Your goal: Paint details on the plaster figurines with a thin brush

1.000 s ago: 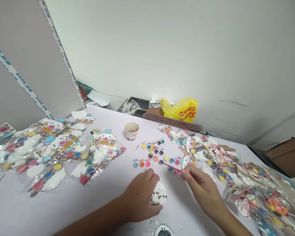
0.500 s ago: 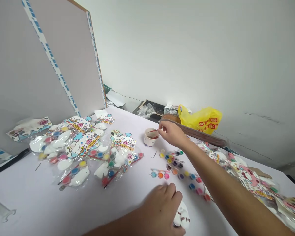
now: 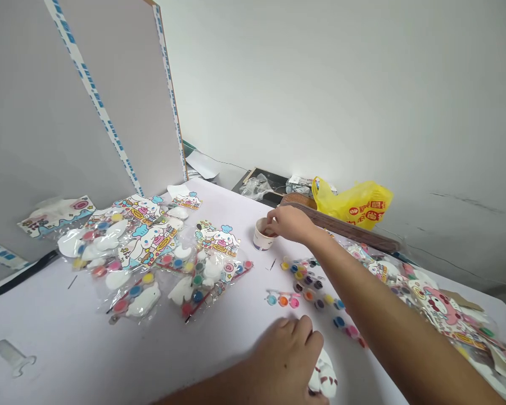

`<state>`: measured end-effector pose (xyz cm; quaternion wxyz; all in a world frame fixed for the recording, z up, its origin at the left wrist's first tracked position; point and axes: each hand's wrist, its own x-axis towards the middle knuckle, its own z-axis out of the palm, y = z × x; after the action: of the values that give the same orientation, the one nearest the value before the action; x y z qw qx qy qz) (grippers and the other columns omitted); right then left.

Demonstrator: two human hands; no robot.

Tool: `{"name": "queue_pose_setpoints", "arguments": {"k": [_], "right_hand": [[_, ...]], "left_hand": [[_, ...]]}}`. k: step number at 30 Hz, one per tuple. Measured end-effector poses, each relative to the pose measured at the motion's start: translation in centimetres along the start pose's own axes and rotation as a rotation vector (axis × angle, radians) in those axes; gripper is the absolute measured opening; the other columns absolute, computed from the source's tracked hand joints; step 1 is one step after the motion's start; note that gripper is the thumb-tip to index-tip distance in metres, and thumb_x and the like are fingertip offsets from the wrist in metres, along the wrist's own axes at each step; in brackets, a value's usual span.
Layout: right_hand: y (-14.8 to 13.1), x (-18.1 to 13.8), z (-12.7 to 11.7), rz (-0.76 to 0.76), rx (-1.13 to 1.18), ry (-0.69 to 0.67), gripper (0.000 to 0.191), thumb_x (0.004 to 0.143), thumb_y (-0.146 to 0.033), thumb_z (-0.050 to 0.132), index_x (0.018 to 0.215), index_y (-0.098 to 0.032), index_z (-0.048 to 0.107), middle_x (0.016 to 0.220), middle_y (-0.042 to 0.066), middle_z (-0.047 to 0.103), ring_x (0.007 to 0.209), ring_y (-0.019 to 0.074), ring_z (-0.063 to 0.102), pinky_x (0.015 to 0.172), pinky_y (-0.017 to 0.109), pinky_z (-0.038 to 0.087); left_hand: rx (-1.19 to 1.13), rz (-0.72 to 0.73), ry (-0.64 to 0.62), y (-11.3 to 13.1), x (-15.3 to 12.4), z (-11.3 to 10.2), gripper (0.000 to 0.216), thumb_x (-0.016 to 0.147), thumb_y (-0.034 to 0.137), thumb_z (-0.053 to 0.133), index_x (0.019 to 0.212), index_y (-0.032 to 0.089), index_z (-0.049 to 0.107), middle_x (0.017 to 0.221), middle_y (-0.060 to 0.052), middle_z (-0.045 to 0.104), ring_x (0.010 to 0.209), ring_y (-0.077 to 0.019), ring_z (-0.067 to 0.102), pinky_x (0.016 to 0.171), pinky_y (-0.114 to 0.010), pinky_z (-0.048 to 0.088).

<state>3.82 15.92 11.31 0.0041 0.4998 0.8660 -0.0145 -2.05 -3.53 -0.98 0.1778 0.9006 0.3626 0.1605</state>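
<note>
My right hand [image 3: 294, 224] is over the small white paper cup [image 3: 262, 241], its fingers pinched at the rim and reaching inside. It holds a thin red paintbrush, which is mostly hidden now by the fingers and the cup wall. At the near edge, my left hand [image 3: 285, 360] is closed on a white plaster figure [image 3: 328, 376] with dark brown painted marks, holding it against the table; much of the figure lies under the hand. Between the hands sits a short strip of paint pots [image 3: 283, 301] in blue, orange and pink.
More paint pots [image 3: 308, 279] lie beneath my right forearm. Clear packets of white figures and paints [image 3: 143, 298] cover the left side; further packets [image 3: 434, 309] lie at right. A yellow plastic bag [image 3: 354, 205] stands behind the table. A clear plastic piece [image 3: 14, 357] lies near left.
My right hand has lowered the paintbrush into the cup, and its fingers now reach past the rim. The left hand keeps its hold on the figure. The view has shifted slightly.
</note>
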Motion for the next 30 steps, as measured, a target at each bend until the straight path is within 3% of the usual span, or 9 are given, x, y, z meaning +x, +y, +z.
{"name": "queue_pose_setpoints", "arguments": {"k": [5, 8, 15, 18, 23, 27, 30], "right_hand": [[0.0, 0.0, -0.3, -0.033, 0.016, -0.025, 0.011, 0.076, -0.019, 0.063, 0.076, -0.024, 0.073, 0.080, 0.003, 0.072, 0.073, 0.0191, 0.062, 0.055, 0.026, 0.033], [0.1, -0.2, -0.4, -0.021, 0.033, 0.015, 0.011, 0.079, -0.022, 0.062, 0.081, -0.023, 0.073, 0.083, 0.005, 0.072, 0.076, 0.0206, 0.062, 0.056, 0.027, 0.033], [0.7, -0.7, -0.3, 0.008, 0.138, 0.096, 0.005, 0.074, -0.020, 0.066, 0.073, -0.021, 0.070, 0.077, 0.006, 0.069, 0.075, 0.0221, 0.059, 0.058, 0.028, 0.031], [1.5, -1.5, -0.8, 0.047, 0.243, 0.167, 0.004, 0.072, -0.021, 0.066, 0.068, -0.021, 0.066, 0.072, 0.004, 0.065, 0.069, 0.0200, 0.055, 0.057, 0.028, 0.031], [3.3, -3.6, -1.7, 0.140, 0.514, 0.338, 0.019, 0.081, -0.036, 0.055, 0.069, -0.021, 0.055, 0.065, -0.002, 0.055, 0.058, 0.0135, 0.046, 0.055, 0.025, 0.032], [4.1, -4.5, -0.1, 0.232, 0.711, 0.408, 0.025, 0.084, -0.039, 0.046, 0.067, -0.021, 0.048, 0.058, -0.004, 0.046, 0.053, 0.0121, 0.039, 0.050, 0.025, 0.031], [4.4, -4.7, 1.2, 0.265, 0.800, 0.383, 0.027, 0.075, -0.037, 0.058, 0.058, -0.020, 0.047, 0.053, -0.004, 0.042, 0.052, 0.0124, 0.039, 0.049, 0.025, 0.030]], "left_hand": [[-0.010, -0.019, -0.002, 0.2, -0.1, -0.2, 0.044, 0.071, 0.052, 0.068, 0.094, 0.020, 0.048, 0.098, -0.003, 0.050, 0.086, -0.0224, 0.047, 0.075, -0.034, 0.039], [-0.030, -0.022, -0.004, 0.3, -0.1, -0.3, 0.044, 0.070, 0.051, 0.069, 0.094, 0.020, 0.048, 0.098, -0.003, 0.051, 0.086, -0.0225, 0.048, 0.076, -0.034, 0.039], [-0.063, -0.031, -0.009, 0.4, -0.3, -0.8, 0.040, 0.072, 0.048, 0.069, 0.092, 0.020, 0.048, 0.100, -0.004, 0.051, 0.089, -0.0233, 0.048, 0.077, -0.035, 0.041], [-0.057, -0.037, -0.018, 0.5, -0.3, -1.1, 0.040, 0.071, 0.047, 0.069, 0.092, 0.020, 0.048, 0.099, -0.004, 0.051, 0.089, -0.0232, 0.048, 0.076, -0.035, 0.041], [-0.046, -0.025, -0.024, 0.6, -0.2, -1.2, 0.038, 0.071, 0.045, 0.068, 0.090, 0.020, 0.047, 0.098, -0.004, 0.051, 0.088, -0.0232, 0.049, 0.075, -0.035, 0.041], [-0.032, -0.021, -0.016, 0.6, -0.2, -1.2, 0.038, 0.071, 0.045, 0.068, 0.090, 0.020, 0.046, 0.097, -0.004, 0.051, 0.087, -0.0226, 0.049, 0.073, -0.034, 0.042], [-0.028, -0.023, -0.018, 0.7, -0.3, -1.3, 0.039, 0.071, 0.046, 0.068, 0.090, 0.020, 0.046, 0.099, -0.004, 0.051, 0.088, -0.0229, 0.049, 0.074, -0.035, 0.042]]}}
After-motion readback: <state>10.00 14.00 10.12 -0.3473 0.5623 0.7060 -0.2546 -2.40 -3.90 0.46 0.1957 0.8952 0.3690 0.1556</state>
